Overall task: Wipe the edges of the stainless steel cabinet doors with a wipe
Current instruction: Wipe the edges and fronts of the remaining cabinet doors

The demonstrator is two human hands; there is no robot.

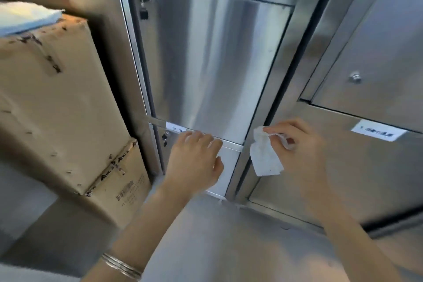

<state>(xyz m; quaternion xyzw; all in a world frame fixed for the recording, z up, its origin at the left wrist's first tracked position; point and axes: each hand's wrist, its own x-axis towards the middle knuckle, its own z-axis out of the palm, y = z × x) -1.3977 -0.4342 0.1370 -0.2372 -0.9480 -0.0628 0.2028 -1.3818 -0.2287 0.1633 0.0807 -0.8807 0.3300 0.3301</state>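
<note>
Bottom of the frame: two bare forearms reach up, thin bangles on the left wrist. At centre, the left hand holds nothing, its fingers loosely extended over the seam above the low door. Just right of it, the right hand pinches a crumpled white wipe, which hangs beside the dark vertical gap between cabinets. Above, the tall steel door carries a padlock at upper left. Cardboard boxes are stacked at left.

Right hand pinching white wipe beside steel cabinet door edge
</note>
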